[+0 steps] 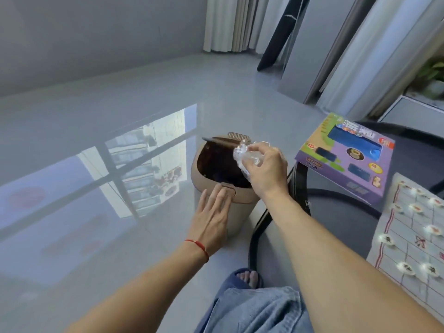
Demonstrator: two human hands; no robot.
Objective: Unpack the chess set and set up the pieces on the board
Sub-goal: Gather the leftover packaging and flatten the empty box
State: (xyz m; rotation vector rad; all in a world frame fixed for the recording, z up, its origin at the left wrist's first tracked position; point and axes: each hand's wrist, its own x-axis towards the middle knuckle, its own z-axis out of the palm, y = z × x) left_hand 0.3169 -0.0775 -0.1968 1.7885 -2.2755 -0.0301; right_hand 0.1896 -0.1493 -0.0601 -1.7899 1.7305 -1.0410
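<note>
Nearest, at the right edge, the board [406, 239] is lying on the counter [336, 207] with round pieces [406, 267] already standing on its lines, so the setup is looking largely done, though most of the board is running out of view and I cannot tell whether every piece is placed. The box [346, 162] is sitting just beyond it on the same counter. What seems left is clearing the wrapping. The left hand [211, 217], fingers straight and spread, is pressing the front button of the bin [216, 186], whose lid is standing open. The right hand [264, 171] is pinching crumpled clear plastic [242, 155] over the bin's mouth, ready to drop it.
</note>
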